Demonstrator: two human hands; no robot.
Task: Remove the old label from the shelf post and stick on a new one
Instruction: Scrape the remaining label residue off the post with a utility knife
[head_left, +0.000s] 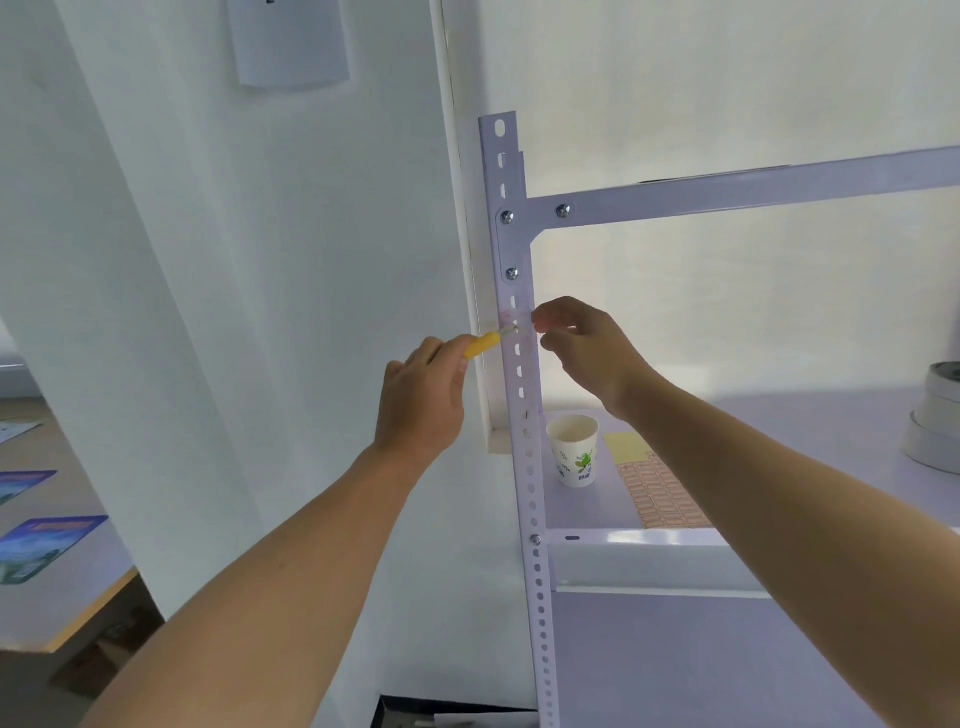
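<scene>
The old label (511, 315) is showing as a faint pinkish patch on the front face of the shelf post (511, 244), just below the lowest bolt of the upper bracket. The left hand (423, 400) is gripping a yellow-handled tool (483, 344), its fingers clenched round the handle, and is holding the metal tip against the post at the label's lower left edge. The right hand (582, 348) is hovering at the post's right edge beside the label, thumb and forefinger curled toward each other. I cannot tell whether they are pinching a lifted corner, bracing the post or holding nothing.

Judging from this, the scraping is under way and the new label is not yet on. The tip could be skidding off the narrow face or dropping into one of the post's slots, and it is pointing toward the right fingers, which are sitting close in its path. Too steep an angle could be scratching the paint. A thin label could also be tearing into shreds and leaving residue that would be spoiling the new one's hold.

The label sheet (657, 496), rows of small orange-edged stickers, is lying on the shelf (831, 415) just right of a paper cup (574, 447). The cup is carrying a green print with small characters too blurred to read. Nothing is legible on the old label or on the sheet.
</scene>
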